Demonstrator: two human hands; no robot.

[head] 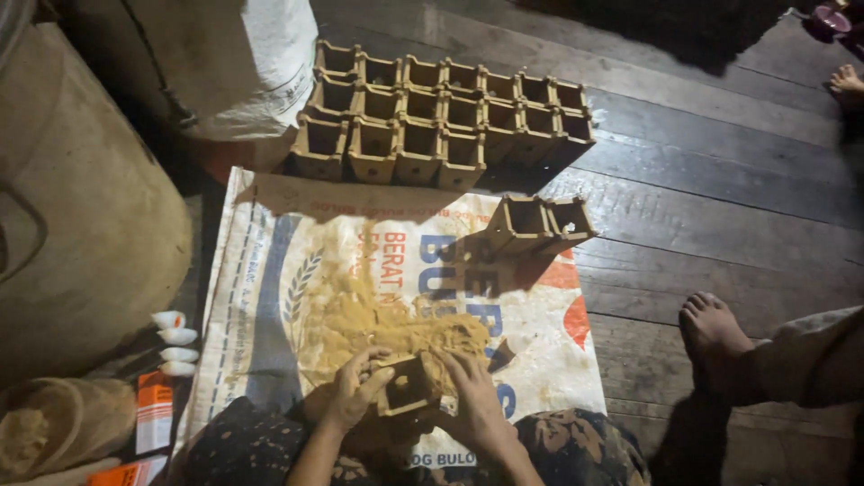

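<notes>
Square clay pot (407, 385) clasped between left hand (355, 389) and right hand (475, 400), opening tilted up-left, directly below brown powder heap (387, 326).

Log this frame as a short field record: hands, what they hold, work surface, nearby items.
left hand: grips the small box's left side
right hand: grips its right side
small box: square, open-topped, tan
powder pile: yellowish, just beyond the hands
woven sack sheet: spread flat on plank floor
box rows: three rows beyond the sheet
box pair: on sheet's far right corner
bare foot: right of sheet
</notes>
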